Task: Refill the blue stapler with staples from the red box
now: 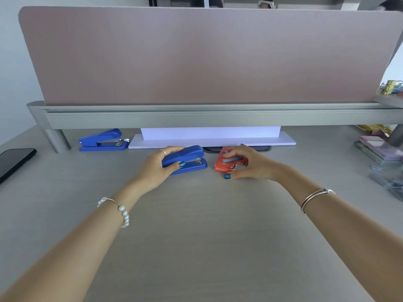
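A blue stapler (192, 156) lies closed on the grey desk, a little past its middle. My left hand (157, 168) wraps around its rear end, thumb on the near side and fingers over the top. Just to its right sits the small red staple box (229, 162), its lid shut. My right hand (250, 163) holds the box, fingers curled over its far and right sides and thumb at the near edge. Both things rest on the desk.
A second blue stapler (102, 140) stands at the back left under the grey shelf rail (196, 118). White paper sheets (211, 138) lie behind the hands. A black phone (13, 162) lies at the left edge; notepads and clear boxes (381, 155) crowd the right.
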A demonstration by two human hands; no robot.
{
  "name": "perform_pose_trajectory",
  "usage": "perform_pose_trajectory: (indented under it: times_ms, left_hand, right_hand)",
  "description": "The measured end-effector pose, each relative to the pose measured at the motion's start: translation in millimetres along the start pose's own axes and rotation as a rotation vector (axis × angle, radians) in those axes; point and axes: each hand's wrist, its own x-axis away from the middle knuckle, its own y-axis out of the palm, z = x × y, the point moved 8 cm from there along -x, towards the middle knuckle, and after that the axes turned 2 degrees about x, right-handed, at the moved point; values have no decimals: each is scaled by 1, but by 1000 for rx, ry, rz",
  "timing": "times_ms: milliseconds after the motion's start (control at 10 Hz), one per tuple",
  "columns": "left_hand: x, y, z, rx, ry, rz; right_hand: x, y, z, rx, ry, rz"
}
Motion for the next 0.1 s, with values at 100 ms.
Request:
perform_pose_trajectory:
  times_ms: [100]
  left_hand:
    - [0,-8,7,-241,2,62]
  right_hand:
    - [10,-1,-8,100,-8,49]
